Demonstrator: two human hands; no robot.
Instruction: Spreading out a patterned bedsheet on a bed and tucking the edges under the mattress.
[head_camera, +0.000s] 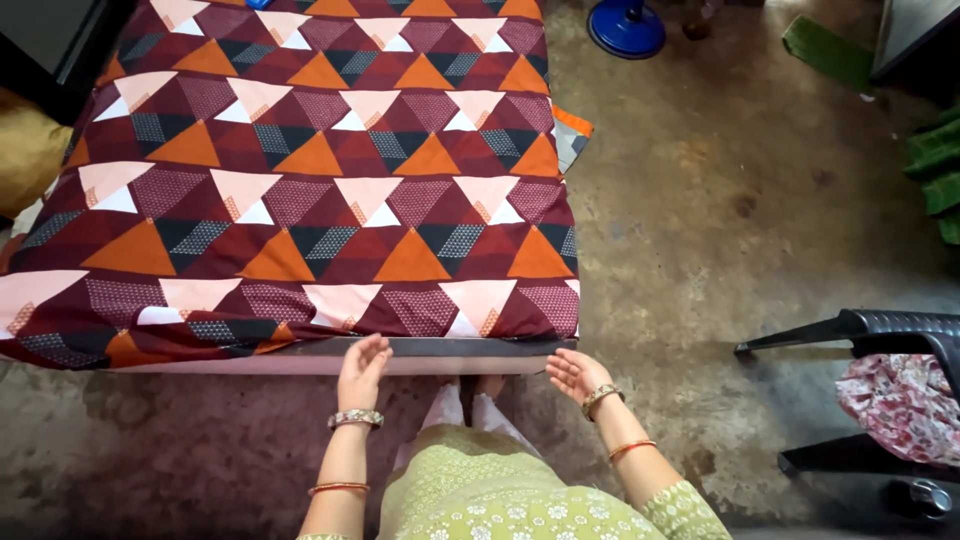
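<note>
A: From the head camera, what are the hands doing?

B: Both are at the near edge of the bed. The left hand (362, 368) has its fingers spread and loosely curled, fingertips touching the near hem of the patterned bedsheet (300, 180), gripping nothing that I can see. The right hand (578, 375) is palm up, fingers apart and empty, just beside the sheet's near right corner but not touching it.

A: And the sheet itself?

B: It lies flat over the mattress (330, 365), maroon with orange, pink and dark triangles, running from the near edge to the far end. A pale strip of mattress shows under the near hem, so that edge looks untucked.

A: Which step would you say this is?

B: I'd judge it as smoothing or squaring the near edge; the spread itself looks done. The next move would call for both hands to close on the hem and corner and draw them down evenly.

A: Anything around?

B: A concrete floor (720, 220), a blue fan base (626, 28) at the far right, and a dark plastic chair (880, 335) on the near right with a floral cloth (905, 400) on it.
</note>
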